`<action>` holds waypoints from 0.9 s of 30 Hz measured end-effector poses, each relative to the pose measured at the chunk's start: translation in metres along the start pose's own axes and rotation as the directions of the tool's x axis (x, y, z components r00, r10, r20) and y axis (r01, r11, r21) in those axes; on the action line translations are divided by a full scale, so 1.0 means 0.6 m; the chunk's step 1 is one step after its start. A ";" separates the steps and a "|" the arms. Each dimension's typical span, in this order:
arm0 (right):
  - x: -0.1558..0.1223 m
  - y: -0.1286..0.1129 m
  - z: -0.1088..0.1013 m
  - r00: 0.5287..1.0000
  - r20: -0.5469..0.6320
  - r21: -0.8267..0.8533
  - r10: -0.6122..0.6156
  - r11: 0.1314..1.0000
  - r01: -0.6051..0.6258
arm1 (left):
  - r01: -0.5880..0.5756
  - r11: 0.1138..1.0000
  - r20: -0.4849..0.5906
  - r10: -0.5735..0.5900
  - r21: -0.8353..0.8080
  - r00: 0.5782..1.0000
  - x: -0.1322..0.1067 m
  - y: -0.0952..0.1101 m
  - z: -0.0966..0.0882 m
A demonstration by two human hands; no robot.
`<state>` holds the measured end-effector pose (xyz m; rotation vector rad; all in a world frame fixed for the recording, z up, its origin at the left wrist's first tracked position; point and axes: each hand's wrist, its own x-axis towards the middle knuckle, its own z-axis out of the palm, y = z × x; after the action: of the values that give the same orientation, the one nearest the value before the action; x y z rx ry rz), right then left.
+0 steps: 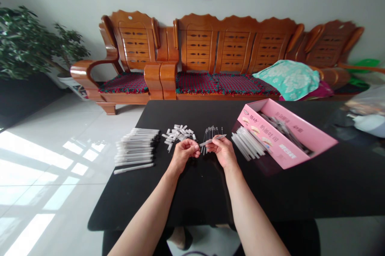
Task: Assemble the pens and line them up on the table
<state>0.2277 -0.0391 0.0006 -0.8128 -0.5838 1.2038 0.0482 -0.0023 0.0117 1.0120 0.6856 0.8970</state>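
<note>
My right hand (224, 152) is closed around a slim pale pen (213, 140), which lies slantwise between thumb and fingers. Close to the pen's left end, my left hand (185, 152) is pinched shut; whatever it grips is hidden by the fingers. Behind the hands lie a loose heap of white pen caps (180, 131) and a row of thin dark-tipped pen refills (211, 131), partly covered by my right hand. To the right is a bundle of pale, clear pen barrels (248, 144). Capped pens (135, 148) are stacked at the left.
A pink box (279, 148) holding dark and clear pieces stands on the black table (201, 192), right of the barrels. A plastic bag (368, 105) sits at the far right. Beyond the table is a wooden bench (234, 43) with a turquoise cloth (290, 77).
</note>
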 end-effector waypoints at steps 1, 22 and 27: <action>0.000 0.000 0.001 1.000 -0.001 -0.002 0.000 1.000 0.000 | -0.001 1.000 -0.004 0.001 0.004 1.000 0.000 0.001 0.001; -0.002 -0.001 0.007 1.000 -0.008 -0.042 0.002 0.999 -0.003 | -0.045 0.997 -0.040 0.048 0.065 0.998 0.000 0.000 0.003; -0.001 0.000 0.006 1.000 -0.017 -0.043 0.009 0.999 -0.010 | -0.127 0.987 -0.049 0.132 0.099 0.990 0.003 -0.003 0.005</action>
<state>0.2248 -0.0391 0.0026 -0.8616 -0.5945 1.1956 0.0520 -0.0026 0.0110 1.1305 0.7209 1.0159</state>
